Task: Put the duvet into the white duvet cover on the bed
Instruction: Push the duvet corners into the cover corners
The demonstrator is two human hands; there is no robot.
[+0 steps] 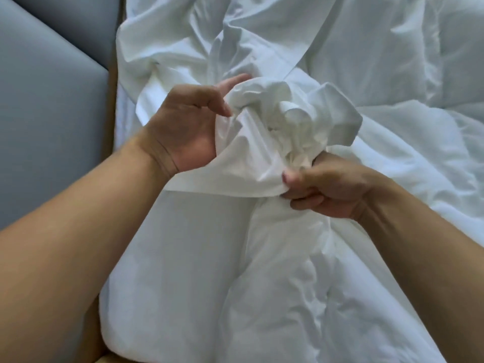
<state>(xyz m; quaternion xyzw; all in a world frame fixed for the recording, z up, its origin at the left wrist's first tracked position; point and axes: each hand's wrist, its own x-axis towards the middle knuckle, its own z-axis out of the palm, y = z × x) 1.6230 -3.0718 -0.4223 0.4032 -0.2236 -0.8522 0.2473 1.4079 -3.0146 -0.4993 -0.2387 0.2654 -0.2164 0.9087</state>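
At the middle of my view, both hands are gathered on a crumpled bunch of the white duvet cover (275, 132). My left hand (188, 127), at about 9 o'clock from the bunch, pinches it: the thumb tip presses the front of the cloth and the fingers curl behind it, where only one fingertip shows above the folds. My right hand (327, 187), at about 5 o'clock from the bunch, is clenched in a fist round the twisted neck of the fabric, with the thumbnail pressed onto a flat fold that stretches across to my left palm.

Below my right hand, toward 6 o'clock, the fabric runs down in a thick, padded ridge; I cannot tell whether that is filling already inside the cover. From 12 o'clock the thin cover spreads away in flat creases with a broad hem band. At 2 to 3 o'clock lies the puffy, quilted duvet (432, 74), rumpled on the bed.

Out at 9 to 11 o'clock stand grey-blue padded panels (52, 100), with a narrow wooden bed edge (113, 106) between them and the bedding.
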